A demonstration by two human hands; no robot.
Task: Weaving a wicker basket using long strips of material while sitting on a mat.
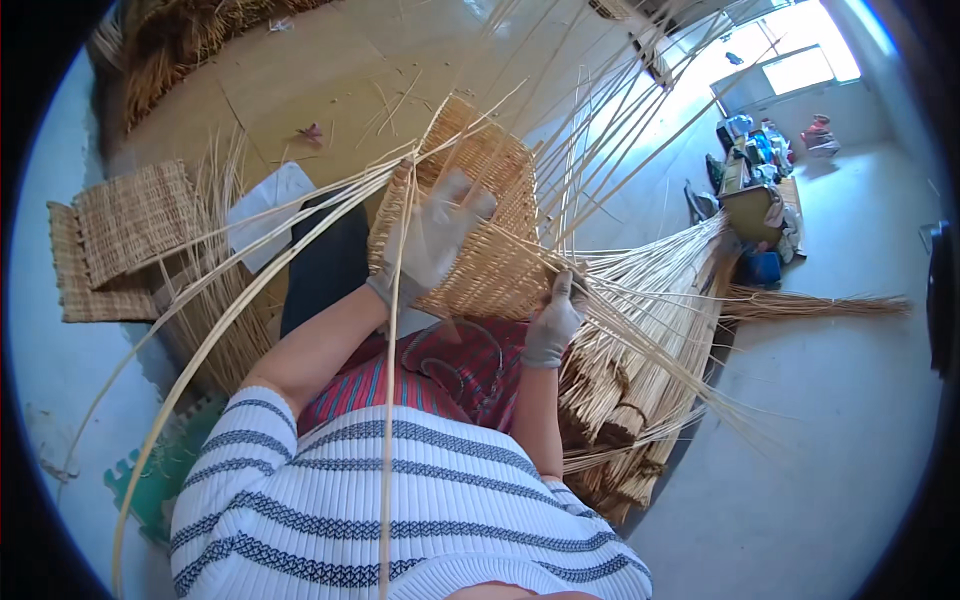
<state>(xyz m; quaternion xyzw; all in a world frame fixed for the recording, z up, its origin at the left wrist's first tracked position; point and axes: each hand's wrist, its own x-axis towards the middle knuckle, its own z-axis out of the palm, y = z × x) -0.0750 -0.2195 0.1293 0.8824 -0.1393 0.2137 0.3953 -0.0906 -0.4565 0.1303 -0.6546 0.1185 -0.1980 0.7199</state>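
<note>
A half-woven straw basket [500,270] rests on my lap, with long loose strands fanning out from its upper edge and its right corner. Both hands wear pale gloves with dark fingertips showing on the right one. My left hand [436,235] lies across the basket's left side, blurred by motion, so its fingers are unclear. My right hand [556,322] pinches the basket's lower right corner, where several straw strands [640,340] spread to the right. Long pale strands [225,318] curve down from the basket's top left, beside my left forearm.
Bundles of straw [640,400] lie at my right. On the left are woven straw panels [140,222], a white sheet [268,215] and a green foam mat [175,470]. Farther off, a cluttered low table [752,212] stands near a bright window. Another straw heap [185,50] sits far left.
</note>
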